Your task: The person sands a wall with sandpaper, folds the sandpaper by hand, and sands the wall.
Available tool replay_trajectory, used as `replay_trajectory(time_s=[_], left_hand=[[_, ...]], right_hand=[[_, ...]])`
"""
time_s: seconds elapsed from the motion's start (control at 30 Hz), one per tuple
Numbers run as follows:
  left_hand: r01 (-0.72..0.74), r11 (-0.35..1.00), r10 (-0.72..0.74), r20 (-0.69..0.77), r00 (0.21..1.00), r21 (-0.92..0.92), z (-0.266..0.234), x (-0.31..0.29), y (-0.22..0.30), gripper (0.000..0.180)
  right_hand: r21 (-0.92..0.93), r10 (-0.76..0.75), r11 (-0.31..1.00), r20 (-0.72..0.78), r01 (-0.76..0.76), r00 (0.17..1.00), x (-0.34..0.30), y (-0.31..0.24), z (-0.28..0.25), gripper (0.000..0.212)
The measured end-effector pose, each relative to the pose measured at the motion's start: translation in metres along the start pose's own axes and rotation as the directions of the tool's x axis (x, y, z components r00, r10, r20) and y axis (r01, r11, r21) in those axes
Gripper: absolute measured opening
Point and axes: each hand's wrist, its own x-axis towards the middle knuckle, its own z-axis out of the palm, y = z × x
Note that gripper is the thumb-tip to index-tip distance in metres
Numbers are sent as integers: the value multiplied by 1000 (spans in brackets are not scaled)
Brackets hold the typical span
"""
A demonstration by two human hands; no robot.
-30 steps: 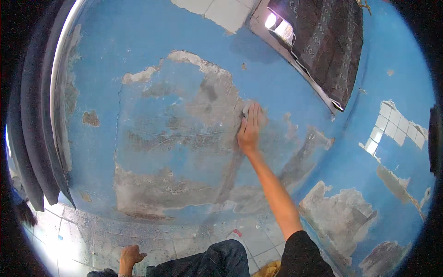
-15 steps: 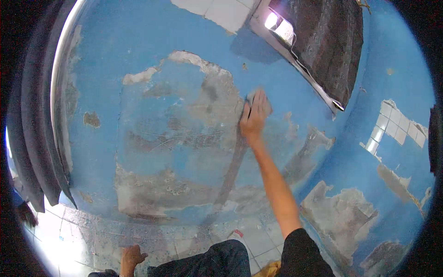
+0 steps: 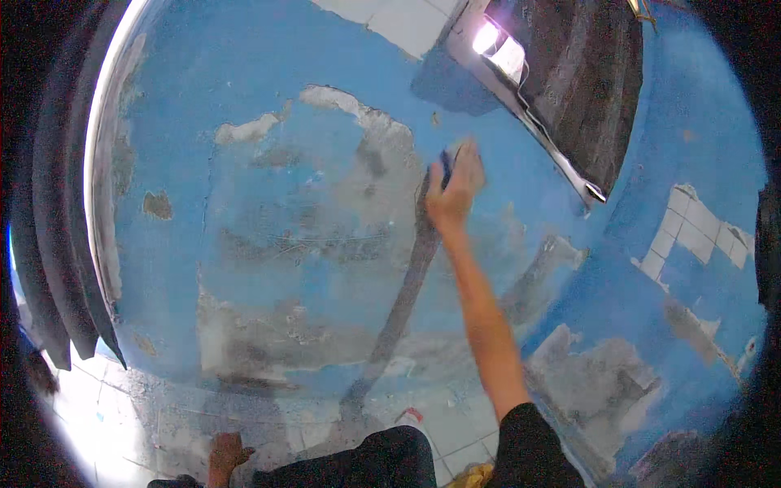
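My right hand is raised to a blue painted wall with worn grey patches, right of the largest patch. Under its fingers is a flat greyish pad with a dark blue edge near the thumb, pressed against the wall; motion blurs it, so its exact kind does not show. Low on the left, my left hand is by my legs, its fingers looking curled in and its thumb sticking out to the right. Nothing can be seen in it.
Dark cloth hangs at upper right beside a bright light. Dark curtain folds line the left edge. White wall tiles show through the blue paint at right. Below is a dusty, light tiled floor.
My right hand has slid slightly up the wall with the pad, and its thumb side has lifted to show the blue edge. My left hand stays low by my legs.
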Motion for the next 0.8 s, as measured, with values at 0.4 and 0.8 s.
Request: replay_trajectory(time_s=[0.4, 0.8], left_hand=[[-62, 946, 74, -25, 997, 317, 22, 2, -13, 64], [112, 979, -149, 229, 962, 169, -35, 1, 26, 60]], right_hand=[[-15, 4, 1000, 53, -3, 999, 26, 14, -4, 72], [16, -11, 1000, 177, 8, 984, -91, -5, -13, 79]])
